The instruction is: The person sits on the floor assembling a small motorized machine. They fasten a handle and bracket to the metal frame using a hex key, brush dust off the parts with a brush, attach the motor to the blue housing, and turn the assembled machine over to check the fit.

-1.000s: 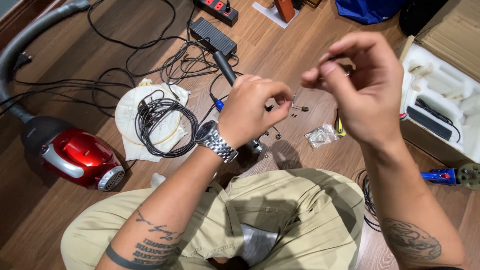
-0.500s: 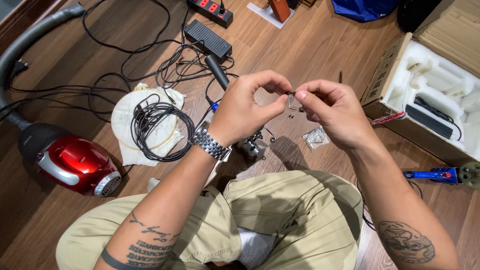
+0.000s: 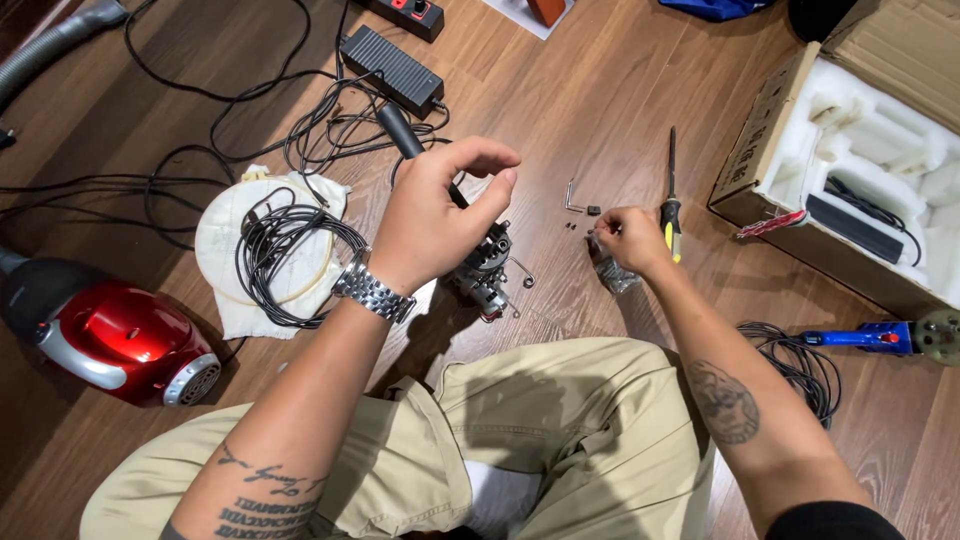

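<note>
My left hand (image 3: 440, 215), with a metal watch on the wrist, hovers over a small metal motor assembly (image 3: 487, 278) on the wooden floor. Its thumb and forefinger are curved and apart, and nothing shows between them. My right hand (image 3: 628, 238) is down on the floor to the right, fingers closed on a small clear plastic bag (image 3: 612, 277). A few tiny dark screws (image 3: 572, 226) and a bent hex key (image 3: 572, 200) lie just left of that hand. A yellow-handled screwdriver (image 3: 671, 213) lies beside its knuckles.
A red vacuum cleaner (image 3: 120, 340) sits at the left, and coiled black cable on a white cloth (image 3: 280, 250) lies nearer me. A black power brick (image 3: 392, 70) and loose cords lie beyond. An open cardboard box with white foam (image 3: 850, 150) stands at the right, a blue tool (image 3: 860, 337) below it.
My hands, pinched together in the air half a second ago, have parted. The right hand dropped to the floor by the plastic bag while the left stayed above the motor.
</note>
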